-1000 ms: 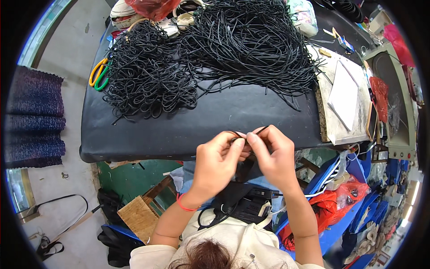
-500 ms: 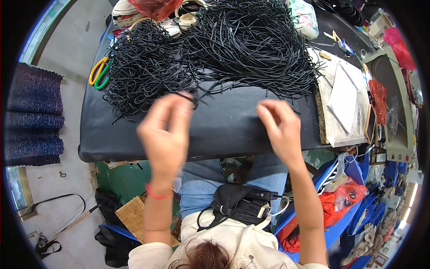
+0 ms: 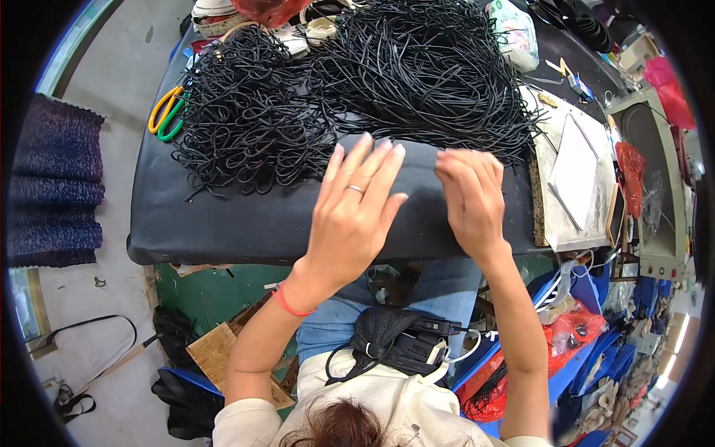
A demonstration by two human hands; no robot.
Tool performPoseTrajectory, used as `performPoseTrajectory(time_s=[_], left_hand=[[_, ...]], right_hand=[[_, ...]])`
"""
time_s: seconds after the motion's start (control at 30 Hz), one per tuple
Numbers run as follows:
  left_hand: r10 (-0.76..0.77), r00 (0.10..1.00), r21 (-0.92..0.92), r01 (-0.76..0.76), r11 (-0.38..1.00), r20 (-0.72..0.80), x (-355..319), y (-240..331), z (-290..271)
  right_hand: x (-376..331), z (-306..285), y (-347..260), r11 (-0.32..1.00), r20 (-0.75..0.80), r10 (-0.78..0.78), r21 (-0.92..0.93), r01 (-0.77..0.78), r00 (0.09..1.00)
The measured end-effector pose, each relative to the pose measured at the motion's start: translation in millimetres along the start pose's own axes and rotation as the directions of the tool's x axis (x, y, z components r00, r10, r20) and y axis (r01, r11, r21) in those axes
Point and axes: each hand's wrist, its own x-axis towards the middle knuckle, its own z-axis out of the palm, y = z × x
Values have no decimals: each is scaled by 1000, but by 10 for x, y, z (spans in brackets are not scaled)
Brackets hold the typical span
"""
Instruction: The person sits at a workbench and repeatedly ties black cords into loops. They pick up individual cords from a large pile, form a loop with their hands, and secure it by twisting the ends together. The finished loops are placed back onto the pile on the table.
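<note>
**Black cords heaped on a dark worktable, both hands hovering empty**

Black cords (image 3: 417, 74) are lying in two heaps across the far half of a black table (image 3: 223, 223). The larger heap of long, fairly straight strands is spreading over the far middle and right of the tabletop, and a heap of looped cords (image 3: 246, 127) is sitting to its left, the two heaps touching where they meet.

The left hand (image 3: 354, 216) is hovering over the bare near part of the table with its fingers spread wide and nothing in them; its fingertips are reaching just to the near edge of the looped heap. A ring is showing on one finger, and a red band (image 3: 287, 302) is circling the wrist. The right hand (image 3: 469, 197) is hanging palm down just beside the left, fingers loosely curved and nothing seen in them, its fingertips lying near the loose ends of the straight strands. Whether either hand is actually touching a cord cannot be told.

Scissors with yellow and green handles (image 3: 165, 113) are resting at the left edge of the table, just beside the looped heap. A pale board (image 3: 573, 171) is lying on the right end of the table, near the right hand. A black pouch (image 3: 395, 343) is sitting in the person's lap, below the table edge, and a wooden board (image 3: 216, 350) is lying on the floor under the left forearm.
</note>
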Motion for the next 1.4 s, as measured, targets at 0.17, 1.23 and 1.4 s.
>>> performPoseTrajectory(time_s=[0.17, 1.23, 1.4], left_hand=[[-197, 960, -365, 260, 894, 200, -58, 200, -60], [-584, 609, -820, 539, -192, 537, -285, 295, -89], [-403, 586, -690, 425, -586, 703, -276, 49, -195]], right_hand=[[-100, -278, -393, 979, -19, 101, 182, -96, 995], [-126, -180, -777, 818, 208, 374, 385, -427, 904], [-207, -325, -637, 897, 169, 340, 237, -373, 925]])
